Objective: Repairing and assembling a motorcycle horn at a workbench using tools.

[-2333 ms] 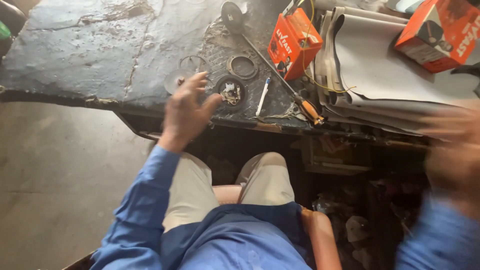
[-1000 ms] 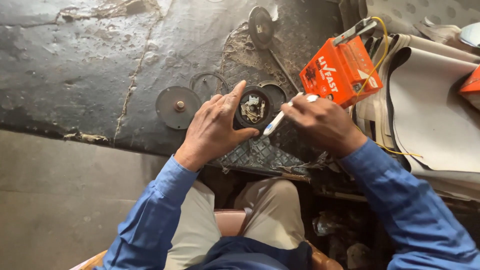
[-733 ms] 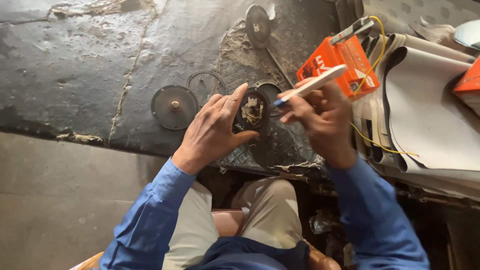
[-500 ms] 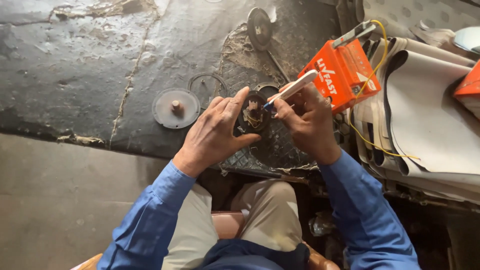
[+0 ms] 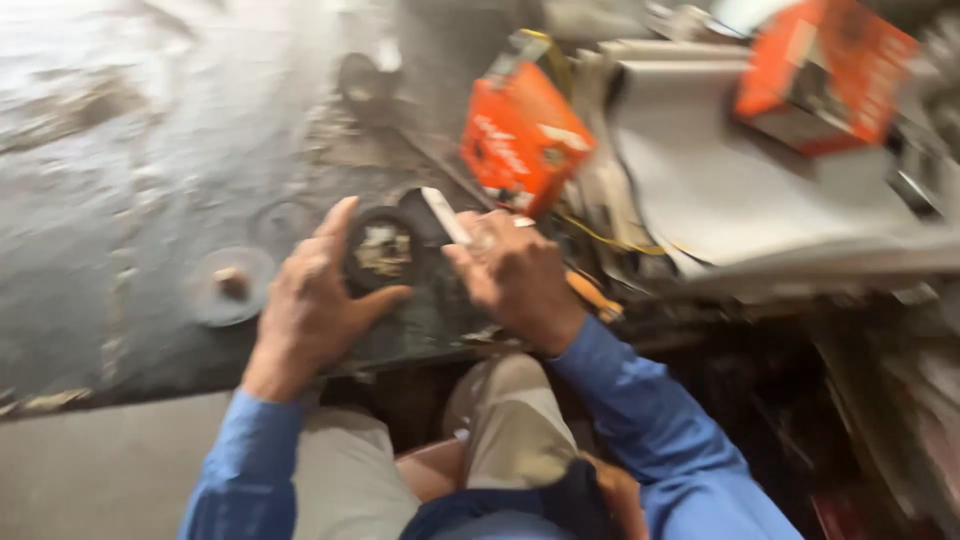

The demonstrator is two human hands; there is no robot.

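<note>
- The left hand [image 5: 310,305] cups a small round dark part [image 5: 382,250], thumb and fingers grasping its rim and pinning it to the worktop [image 5: 120,150] near the front edge.
- The right hand [image 5: 510,275] is clenched around a slim pale tool [image 5: 443,213], its tip slanting toward the part's top edge; the blur hides whether it touches.
- To do this well, I judge the left grip should stay firm and low so the part cannot spin, and the tool should work in short, controlled strokes.
- A flat grey disc [image 5: 228,285] lies just left of the left hand.
- An orange box [image 5: 522,135] stands tilted just beyond the right hand.
- A second orange box [image 5: 825,70] sits far right, on pale stacked sheets [image 5: 720,190].
</note>
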